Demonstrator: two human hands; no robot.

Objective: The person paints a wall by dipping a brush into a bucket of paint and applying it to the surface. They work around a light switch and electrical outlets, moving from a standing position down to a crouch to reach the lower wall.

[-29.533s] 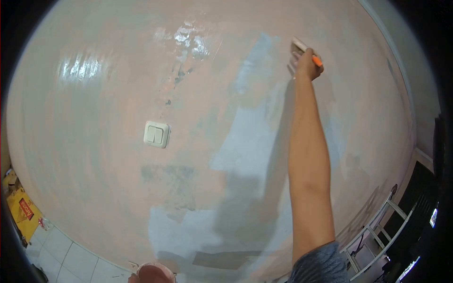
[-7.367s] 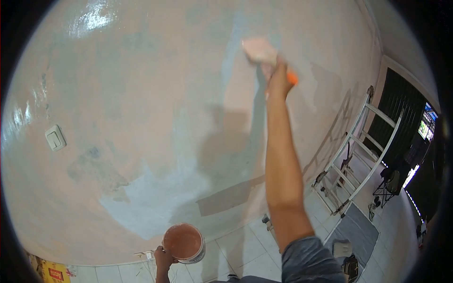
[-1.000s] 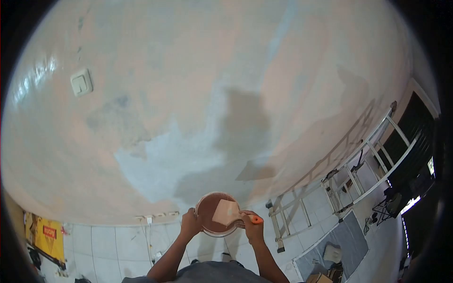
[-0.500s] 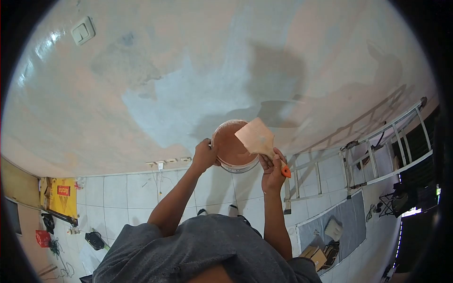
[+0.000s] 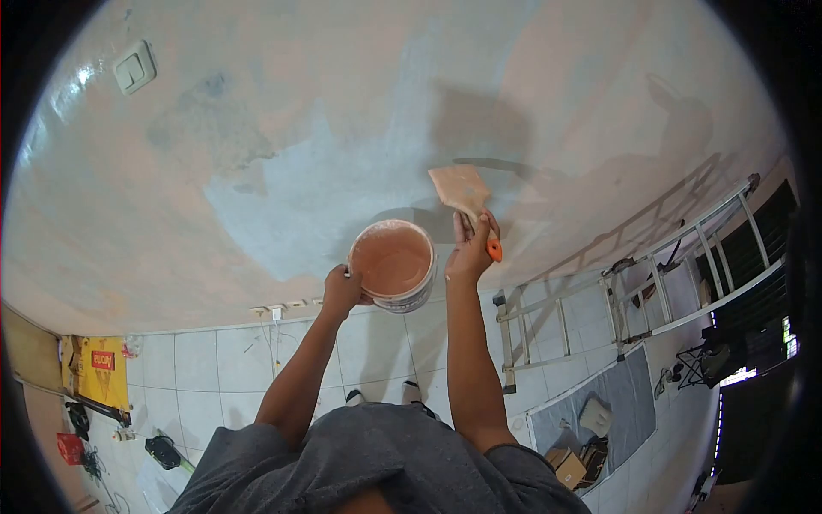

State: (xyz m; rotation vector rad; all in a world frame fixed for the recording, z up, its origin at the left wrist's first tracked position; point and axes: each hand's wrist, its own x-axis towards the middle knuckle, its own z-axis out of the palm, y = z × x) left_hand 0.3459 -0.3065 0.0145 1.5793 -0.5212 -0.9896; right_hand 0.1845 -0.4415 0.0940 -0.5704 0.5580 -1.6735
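My left hand [image 5: 343, 293] grips the left rim of a white bucket [image 5: 409, 301], fingers wrapped around its edge. Smooth peach-brown putty [image 5: 392, 261] fills part of the bucket and smears its inner wall. To the right of the bucket, my right hand [image 5: 470, 250] is closed on the handle of a putty knife [image 5: 461, 187]. Its wide blade, coated in peach, points up toward the wall, and the handle ends in an orange tip. Behind both, the wall [image 5: 282, 197] carries a pale bluish patch among pinkish areas.
A metal ladder [image 5: 561, 327] stands at the right by the wall. On the tiled floor [image 5: 197, 364] a grey sheet [image 5: 629, 394] lies with a cardboard box [image 5: 567, 469] at its edge. A light switch [image 5: 135, 68] is at upper left, sockets [image 5: 276, 313] low on the wall.
The putty knife has moved from over the bucket's rim up and away to its right, toward the wall. The bucket now shows its whole opening.
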